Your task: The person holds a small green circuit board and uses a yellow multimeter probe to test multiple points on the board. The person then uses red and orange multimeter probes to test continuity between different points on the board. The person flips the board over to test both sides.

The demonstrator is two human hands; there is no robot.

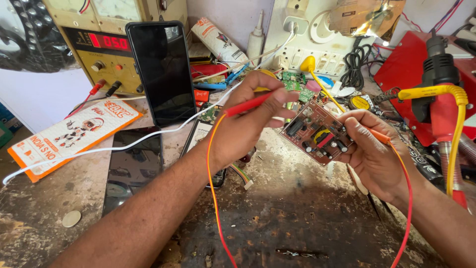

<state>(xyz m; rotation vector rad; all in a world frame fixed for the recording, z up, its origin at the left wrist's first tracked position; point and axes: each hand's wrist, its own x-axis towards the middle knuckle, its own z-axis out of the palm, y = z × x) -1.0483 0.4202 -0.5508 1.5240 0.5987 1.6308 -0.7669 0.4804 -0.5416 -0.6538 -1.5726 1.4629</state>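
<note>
Pinching red probe (248, 104) in left hand (243, 126); right hand (372, 149) gripping brown circuit board (317, 131) and orange probe (381, 136) above scarred bench (297, 218). Orange-white flat package (74, 134) lying far left; white-orange pouch (218, 42) leaning against back wall.

I'm seeing my left hand (248, 124) covering the red probe (248, 104) tip, my right hand (374, 154) hiding the circuit board (317, 131) edge, and both forearms running off the bottom edge.
</note>
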